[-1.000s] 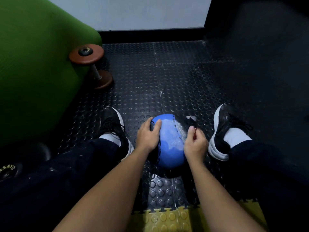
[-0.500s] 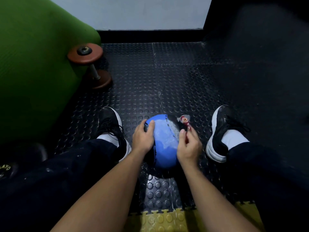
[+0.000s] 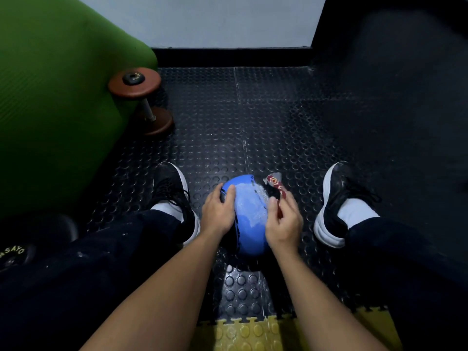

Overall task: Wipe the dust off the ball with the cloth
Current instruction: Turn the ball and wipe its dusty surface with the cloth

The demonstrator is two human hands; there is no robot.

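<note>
Your ball [image 3: 249,219] sits low in the middle of the frame, on the studded black floor mat [image 3: 253,122] between your two feet. It is blue with dark dashed seams, and a pale dusty patch covers its upper face.

Your left hand [image 3: 218,213] rests on the ball's left side, fingers curved over the surface and holding it steady. Your right hand [image 3: 283,221] is on the ball's right side, fingers curled and pinching the cloth [image 3: 274,184]. The cloth is a small dark piece with a red patterned band; it sticks up from your fingers toward the ball's upper right edge and touches the ball there.

Your left shoe [image 3: 172,196] is black with a white sole and stands just left of your left hand. Your right shoe [image 3: 336,201] is of the same kind and stands well to the right of your right hand. Dark trouser legs fill the lower left and lower right corners.

In the upper left of the frame a big green rolled mat [image 3: 55,97] leans in, and a dumbbell [image 3: 141,102] with reddish-brown ends lies against it. A dark weight plate with yellow lettering [image 3: 14,253] lies at the left edge; I cannot make out the whole word. A strip of yellow floor tile [image 3: 243,333] runs along the bottom edge between your forearms. A pale wall [image 3: 215,21] spans the top.
</note>
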